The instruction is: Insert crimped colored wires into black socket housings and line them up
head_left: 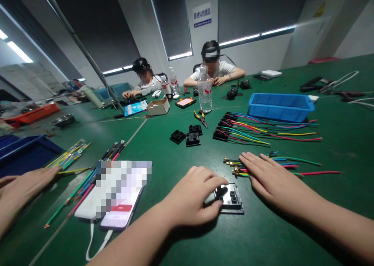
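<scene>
My left hand curls its thumb and index finger around the left end of a black plastic block base, which lies flat on the table. Small raised posts show on the base's uncovered right side; my fingers hide the rest. To the right, my right hand lies flat with fingers stretched over a bunch of coloured wires with brass terminals. The wire ends stick out to the right beneath it. Farther off lie several black plastic blocks and a row of wired black blocks.
A blue bin, yellow-handled pliers and a water bottle stand or lie beyond my hands. Two phone-like devices with white cables are at left. Another person's hand touches wires. Two people sit across the table.
</scene>
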